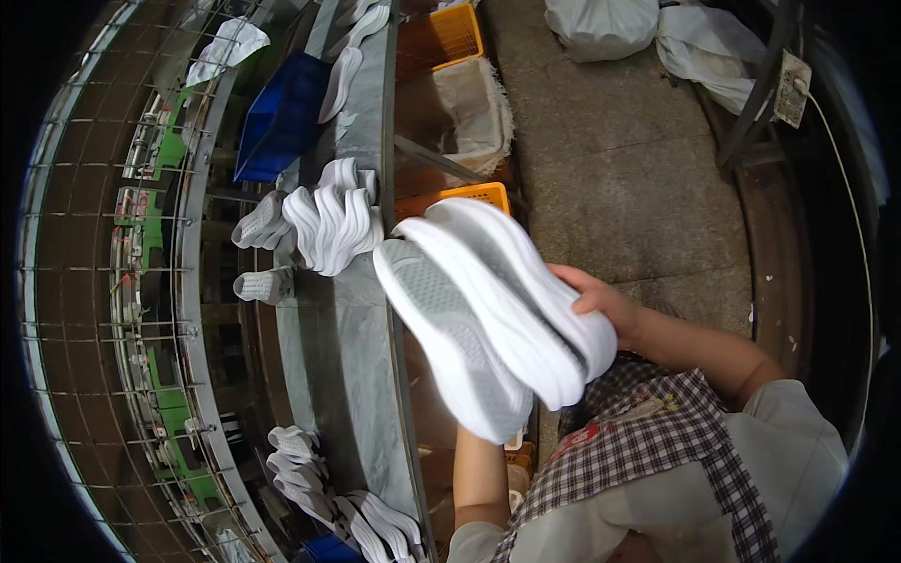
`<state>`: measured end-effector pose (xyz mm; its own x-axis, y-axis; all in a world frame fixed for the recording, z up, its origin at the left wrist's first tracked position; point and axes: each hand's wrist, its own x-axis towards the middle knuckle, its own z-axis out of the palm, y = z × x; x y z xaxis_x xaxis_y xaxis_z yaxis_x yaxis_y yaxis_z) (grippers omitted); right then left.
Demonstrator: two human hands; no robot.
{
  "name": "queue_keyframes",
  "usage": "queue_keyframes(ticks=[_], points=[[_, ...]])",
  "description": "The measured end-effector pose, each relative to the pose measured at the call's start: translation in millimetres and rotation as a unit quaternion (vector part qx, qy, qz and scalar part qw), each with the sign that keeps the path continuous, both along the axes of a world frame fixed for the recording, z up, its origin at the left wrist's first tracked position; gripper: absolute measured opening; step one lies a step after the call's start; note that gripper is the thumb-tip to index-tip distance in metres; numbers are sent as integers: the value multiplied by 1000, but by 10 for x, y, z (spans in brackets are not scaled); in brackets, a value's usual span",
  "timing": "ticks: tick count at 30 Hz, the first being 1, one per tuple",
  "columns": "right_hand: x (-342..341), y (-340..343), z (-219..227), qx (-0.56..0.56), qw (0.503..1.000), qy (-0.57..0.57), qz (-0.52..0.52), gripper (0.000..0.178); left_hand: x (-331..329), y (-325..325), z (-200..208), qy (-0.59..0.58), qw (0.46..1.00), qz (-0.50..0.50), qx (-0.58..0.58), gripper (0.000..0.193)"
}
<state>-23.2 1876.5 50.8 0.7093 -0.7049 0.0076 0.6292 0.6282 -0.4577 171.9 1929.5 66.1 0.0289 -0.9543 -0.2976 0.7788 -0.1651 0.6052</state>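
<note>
A stack of white shoe soles [497, 314] is held up in front of my body, tilted and fanned a little apart. The nearest sole [450, 328] turns its grey, dimpled face upward; the ones behind it show mostly white wavy sides. My right hand [601, 305] grips the stack at its right side, thumb over the outermost sole and fingers partly hidden. From below, my left forearm [480, 477] reaches up behind the stack, and the soles cover that hand, so its fingers cannot be seen.
A long grey metal bench [361, 328] runs along the left, with sole stacks [333, 220] midway and more soles [375, 521] nearer me. A blue bin [282, 117] stands farther off. Yellow crates [450, 42] sit right of the bench; white sacks [601, 28] lie on the floor.
</note>
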Motion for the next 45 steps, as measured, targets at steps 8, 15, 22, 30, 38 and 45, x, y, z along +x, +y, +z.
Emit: queue_keyframes(ticks=[8, 15, 22, 30, 38, 45], points=[[-27, 2, -360, 134, 983, -126, -4, 80, 220, -34, 133, 138, 982, -67, -112, 25], [106, -24, -304, -45, 999, -14, 15, 86, -35, 59, 175, -98, 993, 49, 43, 42], [161, -109, -321, -43, 990, 99, 88, 80, 363, -37, -221, 40, 993, -87, 70, 49], [446, -292, -443, -173, 960, 216, 46, 95, -5, -174, 43, -290, 954, 4, 75, 94], [529, -457, -503, 128, 989, -53, 58, 94, 940, -269, 137, -527, 849, 9, -10, 78], [602, -526, -499, 147, 987, -62, -34, 97, 3429, -1600, 172, -584, 708, 374, 132, 49]])
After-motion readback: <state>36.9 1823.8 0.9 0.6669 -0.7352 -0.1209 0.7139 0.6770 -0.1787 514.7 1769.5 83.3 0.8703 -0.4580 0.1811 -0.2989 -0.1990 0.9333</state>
